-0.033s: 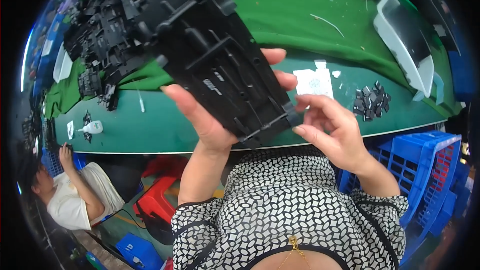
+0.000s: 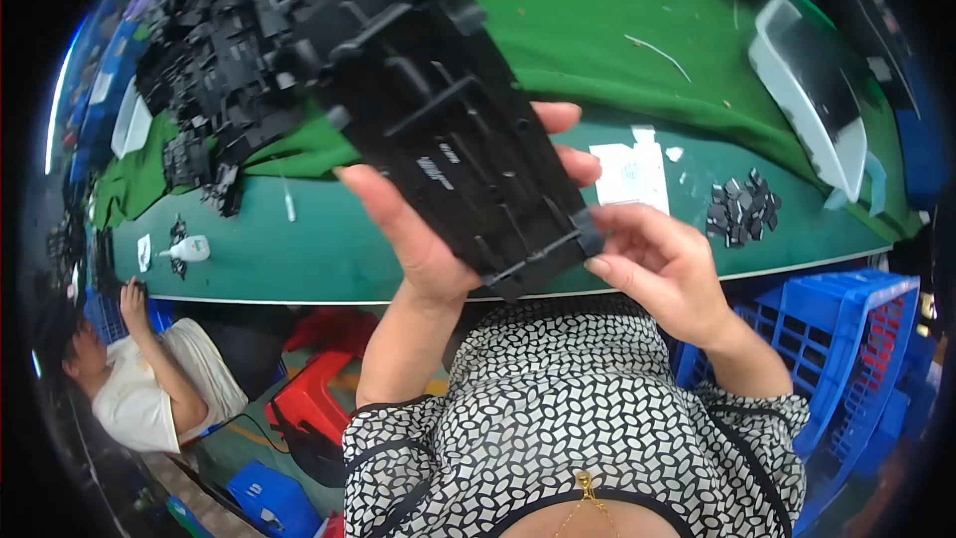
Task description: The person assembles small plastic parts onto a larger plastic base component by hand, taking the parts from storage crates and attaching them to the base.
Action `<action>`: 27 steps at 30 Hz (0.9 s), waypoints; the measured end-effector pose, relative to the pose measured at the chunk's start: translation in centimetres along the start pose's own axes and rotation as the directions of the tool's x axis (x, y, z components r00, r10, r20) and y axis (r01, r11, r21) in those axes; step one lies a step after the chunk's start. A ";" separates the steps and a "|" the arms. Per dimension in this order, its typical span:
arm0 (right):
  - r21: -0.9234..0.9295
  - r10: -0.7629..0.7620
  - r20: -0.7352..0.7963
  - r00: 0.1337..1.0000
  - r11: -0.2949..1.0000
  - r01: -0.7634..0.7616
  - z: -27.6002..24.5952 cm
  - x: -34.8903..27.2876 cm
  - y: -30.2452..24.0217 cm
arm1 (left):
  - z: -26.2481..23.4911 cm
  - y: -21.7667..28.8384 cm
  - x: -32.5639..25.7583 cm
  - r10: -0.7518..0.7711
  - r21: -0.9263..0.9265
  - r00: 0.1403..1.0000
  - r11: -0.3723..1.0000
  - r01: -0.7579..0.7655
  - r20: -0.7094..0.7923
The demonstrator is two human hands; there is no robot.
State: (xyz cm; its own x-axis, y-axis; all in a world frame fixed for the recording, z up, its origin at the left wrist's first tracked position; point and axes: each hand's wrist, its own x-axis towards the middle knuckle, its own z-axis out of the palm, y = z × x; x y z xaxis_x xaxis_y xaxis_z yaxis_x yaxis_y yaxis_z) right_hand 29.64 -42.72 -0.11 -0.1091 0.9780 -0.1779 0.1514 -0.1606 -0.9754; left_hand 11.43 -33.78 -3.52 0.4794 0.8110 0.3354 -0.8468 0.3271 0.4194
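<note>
A long black moulded plastic housing [image 2: 468, 154], with ribs and small pale print, is held slanted above the table's near edge. My left hand [image 2: 423, 244] grips it from beneath, thumb along its left side and fingertips showing past its right side. At the near right corner, my right hand [image 2: 657, 264] closes its thumb and forefinger on a small dark tab [image 2: 588, 233]. Whether that tab is a separate piece cannot be made out. The other right fingers are curled in.
A heap of black plastic parts [image 2: 234, 70] lies at the far left on green cloth [image 2: 597, 15]. Small black pieces [image 2: 742, 207], white paper [image 2: 632, 174], a grey-white bin [image 2: 802, 100] and a bottle [image 2: 189, 249] are about. Blue crates [image 2: 846, 339] stand right; a co-worker [image 2: 159, 384] sits left.
The view has shifted a little, and the housing appears slightly farther right. My right fingers have come in closer against its near right corner; the left grip is unchanged.
</note>
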 end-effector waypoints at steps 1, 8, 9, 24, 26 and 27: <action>0.089 0.010 0.047 0.999 0.996 -0.014 0.5 0.0 0.4 | 0.3 0.2 -0.4 -0.012 0.016 0.999 1.000 0.013 -0.039; 0.399 0.117 0.064 0.991 0.907 -0.133 1.9 -1.0 0.8 | 3.2 1.2 -0.8 -0.073 0.050 0.992 0.996 0.079 -0.104; 0.399 0.078 0.061 0.995 0.912 -0.096 2.4 -0.8 1.1 | 3.4 1.6 -1.2 -0.064 0.051 0.991 0.996 0.070 -0.115; 0.512 -0.281 -0.012 0.960 0.823 0.247 -2.6 -0.7 2.5 | -7.5 19.8 -12.7 0.993 0.821 0.104 -0.105 0.562 0.056; 0.535 -0.298 -0.033 0.954 0.801 0.269 -2.9 -0.6 2.7 | -9.6 22.2 -13.7 0.983 0.624 0.156 -0.180 0.761 0.093; 0.535 -0.305 -0.036 0.952 0.798 0.276 -3.1 -0.7 2.7 | -10.2 22.7 -13.9 0.982 0.626 0.169 -0.186 0.757 0.087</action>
State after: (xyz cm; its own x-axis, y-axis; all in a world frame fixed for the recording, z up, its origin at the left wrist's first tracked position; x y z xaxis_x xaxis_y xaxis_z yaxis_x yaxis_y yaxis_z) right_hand 33.17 -43.43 -2.26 -0.1146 0.9845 0.1328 -0.4351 0.0704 -0.8976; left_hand -16.85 -32.69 -7.29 -0.7302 0.4165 0.5416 0.6646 0.2495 0.7043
